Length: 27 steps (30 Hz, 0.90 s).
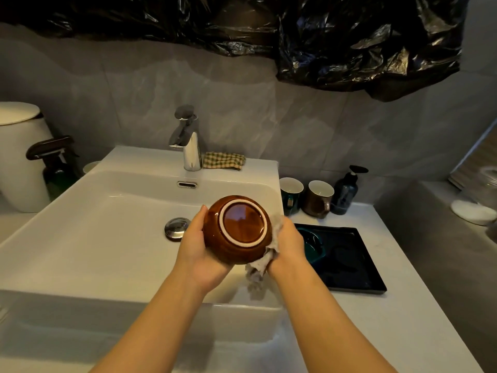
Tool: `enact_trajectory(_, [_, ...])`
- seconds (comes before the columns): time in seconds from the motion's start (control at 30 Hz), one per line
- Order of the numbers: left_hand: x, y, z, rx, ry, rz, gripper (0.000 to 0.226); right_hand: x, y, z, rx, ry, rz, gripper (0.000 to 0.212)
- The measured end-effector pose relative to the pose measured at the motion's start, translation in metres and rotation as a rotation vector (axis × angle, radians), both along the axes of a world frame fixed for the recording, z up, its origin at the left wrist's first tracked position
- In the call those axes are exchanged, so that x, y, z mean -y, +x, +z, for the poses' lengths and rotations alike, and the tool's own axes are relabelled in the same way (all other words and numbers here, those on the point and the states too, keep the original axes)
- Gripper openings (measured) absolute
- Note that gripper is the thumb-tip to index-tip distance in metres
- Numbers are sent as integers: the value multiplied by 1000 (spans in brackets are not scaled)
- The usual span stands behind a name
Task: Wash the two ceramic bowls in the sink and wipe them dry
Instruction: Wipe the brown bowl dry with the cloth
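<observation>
**glazed brown bowl, foot up, cupped over the sink**

you have the brown bowl turned so its foot faces you. it is held above the right half of the sink, and it looks clear of the basin floor. your left hand cups its left wall, thumb lying up along the side and fingers wrapped round the far side, out of sight. your right hand is bunched on the grey cloth and presses it to the bowl's right wall. the cloth's loose tail hangs below your wrist.

treat the bowl as stiff, weighty and brittle. the glaze is glossy and mirrors the light, so it is probably slick, more so if any water is left on it. the pale ring round the foot looks matte and should grip better than the rounded wall. the hold you have seems the safe one: a palm under the curve, with the cloth adding friction on the other side. the hard white basin below would likely chip the bowl if it slipped.

the cloth is soft, limp and crumpled, so it should fold into the curve easily.

the teal bowl lies in the black tray on the desk, just right of the sink and partly hidden behind your right hand. it looks equally glossy. the tray is flat, dark and shiny with a low rim, and you cannot tell from here whether it is wet.
</observation>
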State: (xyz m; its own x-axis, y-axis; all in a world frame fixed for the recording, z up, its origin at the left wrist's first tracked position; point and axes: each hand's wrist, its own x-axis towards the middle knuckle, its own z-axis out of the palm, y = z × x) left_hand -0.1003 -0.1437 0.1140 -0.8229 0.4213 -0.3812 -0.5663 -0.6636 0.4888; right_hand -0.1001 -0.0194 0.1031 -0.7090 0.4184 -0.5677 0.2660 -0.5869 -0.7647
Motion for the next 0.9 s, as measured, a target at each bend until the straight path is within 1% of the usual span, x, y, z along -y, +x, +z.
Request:
enact_trajectory(0.03, [2, 0, -1, 7, 10, -4, 50, -5, 0, 2, -11, 51, -99, 21])
enact_trajectory(0.07, [4, -1, -1, 8, 10, -5, 51, -9, 1, 7, -69, 102, -175, 24])
enact_trajectory(0.1, [5, 0, -1, 3, 12, -8, 51, -12, 2, 12, -155, 184, -220, 24])
enact_trajectory(0.13, [5, 2, -1, -2, 12, -17, 50, -11, 7, 19, -244, 318, -223, 22])
enact_trajectory(0.2, [0, 5, -2, -12, -9, -53, 49, 1, 15, 33, -361, 640, -88, 23])
enact_trajectory(0.23, [-4, 7, -1, -30, -30, -75, 49, 9, 17, 35, -397, 754, 51, 22])
enact_trajectory(0.3, [-10, 8, -1, -53, -75, -69, 46, 27, 20, 27, -401, 959, 336, 25])
enact_trajectory(0.37, [-12, 5, -2, -25, -48, 11, 43, 43, 23, 12, -488, 1160, 446, 42])
enact_trajectory(0.43, [-9, 2, -1, -7, -3, 103, 40, 55, 30, 6, -633, 1288, 490, 58])
enact_trajectory(0.47, [-9, 4, 1, -25, 5, 123, 37, 55, 31, 4, -684, 1331, 535, 61])
enact_trajectory(0.5, [-10, 9, 5, -50, -24, 124, 35, 51, 28, 3, -704, 1306, 570, 58])
enact_trajectory(0.53, [-13, 15, 10, -83, -98, 114, 34, 46, 22, 6, -684, 1225, 589, 50])
enact_trajectory(0.57, [-15, 21, 16, -113, -177, 107, 33, 39, 15, 9, -610, 1058, 591, 40])
enact_trajectory(0.63, [-17, 26, 27, -169, -290, 111, 35, 31, 6, 15, -396, 608, 583, 25])
enact_trajectory(0.67, [-16, 25, 32, -186, -343, 112, 37, 31, 6, 12, -335, 486, 557, 27])
enact_trajectory(0.7, [-14, 20, 35, -191, -389, 132, 39, 36, 12, 8, -327, 447, 531, 34])
enact_trajectory(0.77, [-7, 6, 37, -186, -419, 218, 41, 51, 33, -4, -420, 499, 456, 45])
enact_trajectory(0.83, [-5, -3, 36, -170, -433, 250, 43, 62, 51, -7, -549, 611, 435, 43])
enact_trajectory(0.9, [-7, -3, 35, -148, -450, 213, 44, 62, 54, -5, -659, 763, 412, 39])
